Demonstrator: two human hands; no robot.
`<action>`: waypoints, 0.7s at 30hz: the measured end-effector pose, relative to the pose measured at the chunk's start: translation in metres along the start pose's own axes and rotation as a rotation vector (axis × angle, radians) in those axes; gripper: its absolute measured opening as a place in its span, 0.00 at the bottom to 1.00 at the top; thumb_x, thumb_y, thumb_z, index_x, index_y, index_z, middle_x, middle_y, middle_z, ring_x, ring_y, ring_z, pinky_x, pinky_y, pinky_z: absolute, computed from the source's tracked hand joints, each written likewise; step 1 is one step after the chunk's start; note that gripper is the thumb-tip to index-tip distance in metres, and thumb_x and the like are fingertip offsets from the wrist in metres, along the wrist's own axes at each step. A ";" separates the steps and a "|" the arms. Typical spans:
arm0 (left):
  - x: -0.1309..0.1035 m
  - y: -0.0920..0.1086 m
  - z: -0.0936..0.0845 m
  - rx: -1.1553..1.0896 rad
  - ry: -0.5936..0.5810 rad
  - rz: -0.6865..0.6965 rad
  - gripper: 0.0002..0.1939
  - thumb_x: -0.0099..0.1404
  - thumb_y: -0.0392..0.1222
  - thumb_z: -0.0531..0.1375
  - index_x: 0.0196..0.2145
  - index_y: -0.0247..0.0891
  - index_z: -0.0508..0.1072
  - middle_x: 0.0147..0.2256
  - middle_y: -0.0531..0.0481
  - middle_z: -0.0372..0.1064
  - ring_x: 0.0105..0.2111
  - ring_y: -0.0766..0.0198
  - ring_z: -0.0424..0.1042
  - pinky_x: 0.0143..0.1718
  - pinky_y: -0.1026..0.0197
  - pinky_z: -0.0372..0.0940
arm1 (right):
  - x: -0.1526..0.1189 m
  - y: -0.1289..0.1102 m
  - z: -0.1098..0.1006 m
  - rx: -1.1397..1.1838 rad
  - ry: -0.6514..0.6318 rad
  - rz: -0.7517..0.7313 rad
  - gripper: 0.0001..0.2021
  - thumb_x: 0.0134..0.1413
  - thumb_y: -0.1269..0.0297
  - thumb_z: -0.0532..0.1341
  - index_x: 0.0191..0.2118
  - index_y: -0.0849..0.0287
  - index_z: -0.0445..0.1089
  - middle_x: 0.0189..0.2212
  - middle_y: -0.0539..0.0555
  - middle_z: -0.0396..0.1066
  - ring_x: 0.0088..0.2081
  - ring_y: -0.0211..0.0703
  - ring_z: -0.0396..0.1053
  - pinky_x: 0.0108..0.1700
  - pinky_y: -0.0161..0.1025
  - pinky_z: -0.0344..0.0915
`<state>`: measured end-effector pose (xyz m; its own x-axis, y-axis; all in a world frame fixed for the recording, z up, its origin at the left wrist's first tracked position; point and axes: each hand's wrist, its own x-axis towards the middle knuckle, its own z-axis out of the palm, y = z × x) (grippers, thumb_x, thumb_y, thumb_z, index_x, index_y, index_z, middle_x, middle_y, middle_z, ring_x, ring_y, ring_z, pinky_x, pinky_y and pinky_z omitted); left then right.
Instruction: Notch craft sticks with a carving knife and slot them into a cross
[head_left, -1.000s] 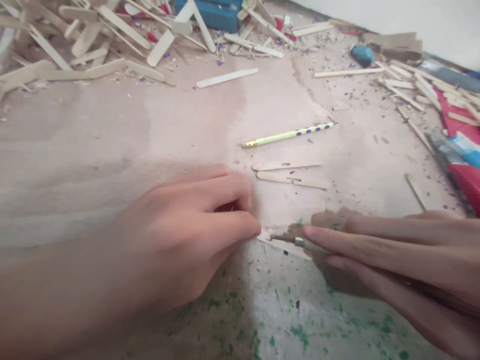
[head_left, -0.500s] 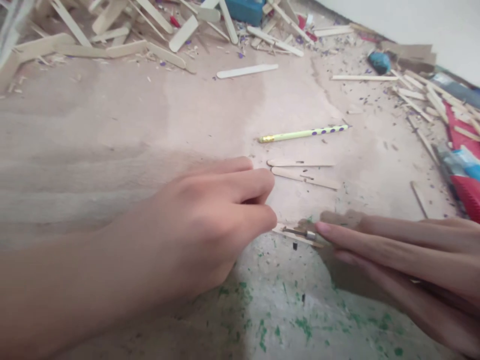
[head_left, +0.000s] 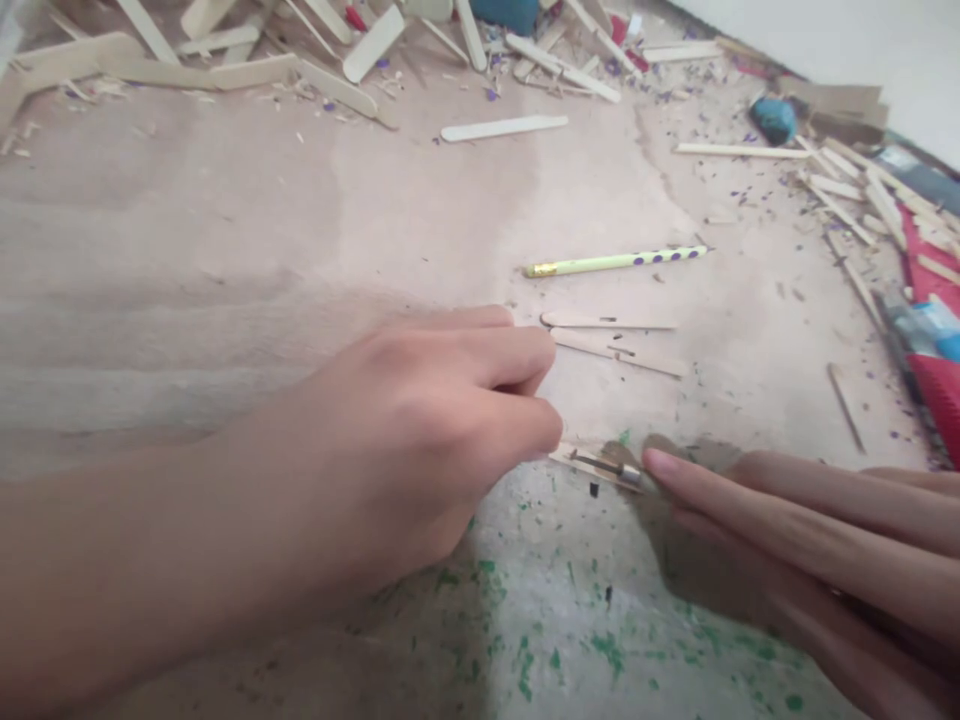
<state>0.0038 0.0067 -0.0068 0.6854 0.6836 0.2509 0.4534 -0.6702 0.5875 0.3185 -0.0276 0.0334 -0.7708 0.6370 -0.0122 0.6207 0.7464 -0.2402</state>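
Observation:
My left hand (head_left: 442, 430) is closed, its fingertips pinched on the left end of a short craft stick (head_left: 559, 455) lying on the table. My right hand (head_left: 780, 520) comes in from the right, fingers wrapped around a craft knife (head_left: 631, 476). Only the knife's metal collar and thin dark blade show; its handle is hidden by the fingers. The blade lies low over the stick, its tip close to the left fingertips. Just beyond the left knuckles lie two craft sticks, an upper one (head_left: 637, 321) and a lower one (head_left: 652, 362), both with small slots cut in them.
A yellow-green pencil (head_left: 600, 263) with purple dots lies behind the sticks. A single craft stick (head_left: 504, 128) is farther back. Craft sticks and shavings are heaped along the back, with a blue lump (head_left: 772, 120) and a red item (head_left: 937, 395) at right. Green paint flecks mark the table.
The view has shifted slightly, so the table things sit a little farther right and higher. My right hand and the knife's collar have dipped slightly. My left hand keeps its hold.

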 end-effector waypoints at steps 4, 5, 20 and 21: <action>0.000 -0.002 -0.001 0.004 -0.003 -0.002 0.20 0.72 0.23 0.53 0.30 0.37 0.80 0.30 0.51 0.65 0.30 0.64 0.66 0.30 0.56 0.59 | 0.000 0.001 -0.002 0.030 -0.007 0.009 0.31 0.74 0.75 0.56 0.77 0.46 0.63 0.54 0.52 0.83 0.40 0.45 0.85 0.29 0.39 0.79; -0.001 -0.002 -0.001 0.001 0.002 0.004 0.20 0.72 0.24 0.53 0.30 0.37 0.79 0.30 0.51 0.65 0.30 0.64 0.65 0.29 0.56 0.59 | 0.000 0.000 -0.002 0.029 -0.010 0.013 0.31 0.74 0.75 0.56 0.76 0.45 0.64 0.54 0.52 0.83 0.40 0.45 0.85 0.29 0.38 0.78; -0.003 0.000 0.000 0.021 0.004 0.001 0.20 0.73 0.25 0.53 0.26 0.38 0.75 0.30 0.52 0.62 0.30 0.64 0.64 0.29 0.56 0.58 | -0.004 -0.007 -0.004 0.069 -0.039 0.076 0.29 0.76 0.69 0.54 0.77 0.43 0.63 0.53 0.52 0.83 0.39 0.46 0.85 0.30 0.38 0.79; -0.003 -0.001 0.000 0.017 0.005 0.004 0.20 0.73 0.26 0.53 0.26 0.38 0.75 0.30 0.52 0.62 0.30 0.64 0.64 0.29 0.56 0.58 | -0.004 -0.008 -0.003 0.074 -0.037 0.083 0.29 0.76 0.69 0.54 0.77 0.43 0.63 0.53 0.51 0.83 0.38 0.45 0.85 0.30 0.38 0.79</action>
<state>0.0010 0.0050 -0.0077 0.6844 0.6821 0.2574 0.4598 -0.6779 0.5736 0.3170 -0.0349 0.0382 -0.7224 0.6878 -0.0704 0.6716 0.6739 -0.3078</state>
